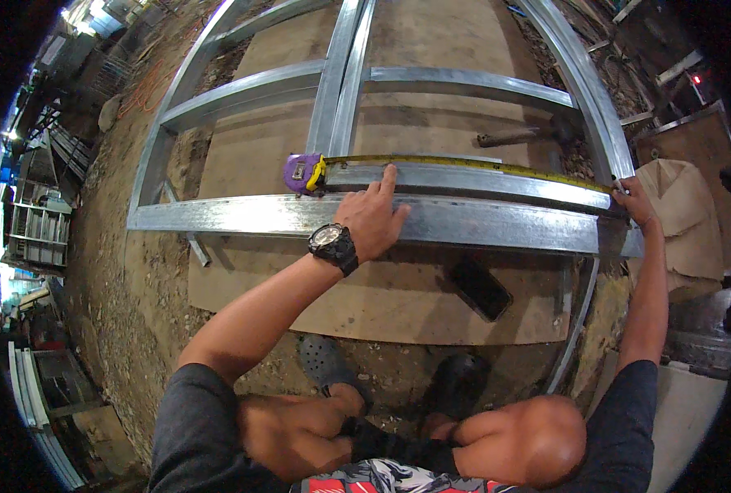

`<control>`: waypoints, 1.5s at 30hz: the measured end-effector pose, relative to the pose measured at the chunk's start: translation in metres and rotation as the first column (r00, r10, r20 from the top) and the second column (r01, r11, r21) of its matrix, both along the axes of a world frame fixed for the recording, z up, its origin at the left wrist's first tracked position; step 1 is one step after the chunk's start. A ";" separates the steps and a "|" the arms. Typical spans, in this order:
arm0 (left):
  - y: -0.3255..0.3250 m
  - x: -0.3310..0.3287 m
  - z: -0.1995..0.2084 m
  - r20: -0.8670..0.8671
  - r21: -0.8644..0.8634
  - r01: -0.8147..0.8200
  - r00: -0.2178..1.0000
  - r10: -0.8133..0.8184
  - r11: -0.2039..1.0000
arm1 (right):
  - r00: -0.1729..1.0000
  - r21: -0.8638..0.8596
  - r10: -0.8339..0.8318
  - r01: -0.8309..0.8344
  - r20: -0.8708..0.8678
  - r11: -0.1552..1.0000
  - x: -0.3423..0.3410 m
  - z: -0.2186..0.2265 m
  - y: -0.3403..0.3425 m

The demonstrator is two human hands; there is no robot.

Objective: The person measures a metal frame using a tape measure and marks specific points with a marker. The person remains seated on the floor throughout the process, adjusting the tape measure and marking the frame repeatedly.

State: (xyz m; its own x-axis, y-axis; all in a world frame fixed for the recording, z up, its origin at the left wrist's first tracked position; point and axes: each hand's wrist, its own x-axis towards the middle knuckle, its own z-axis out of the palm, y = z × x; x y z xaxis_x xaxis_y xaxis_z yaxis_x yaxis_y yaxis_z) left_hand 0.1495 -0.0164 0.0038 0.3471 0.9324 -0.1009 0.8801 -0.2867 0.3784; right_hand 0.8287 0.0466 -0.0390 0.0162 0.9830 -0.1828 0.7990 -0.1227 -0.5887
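Observation:
A frame of grey metal channel (242, 214) lies flat on a plywood sheet (398, 296) over dirt ground. A purple and yellow tape measure case (302, 173) rests at the left of a short bar. Its yellow blade (480, 165) runs right along that bar. My left hand (374, 215), with a black watch on the wrist, lies on the frame's front bar, forefinger pointing at the blade. My right hand (635, 201) pinches the blade's far end against the frame's right corner.
A hammer (530, 131) lies on the plywood inside the frame. A dark flat phone-like object (480, 289) lies near my knees. A tan sack (686, 222) sits at the right. Metal racks and panels (41, 230) stand at the left. My feet in dark clogs (324, 361) rest on the dirt.

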 end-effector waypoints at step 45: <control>0.000 -0.054 -0.016 -0.005 0.201 -0.093 0.995 0.096 0.975 | 0.995 0.005 -0.027 0.027 0.095 1.000 -0.031 0.015 -0.007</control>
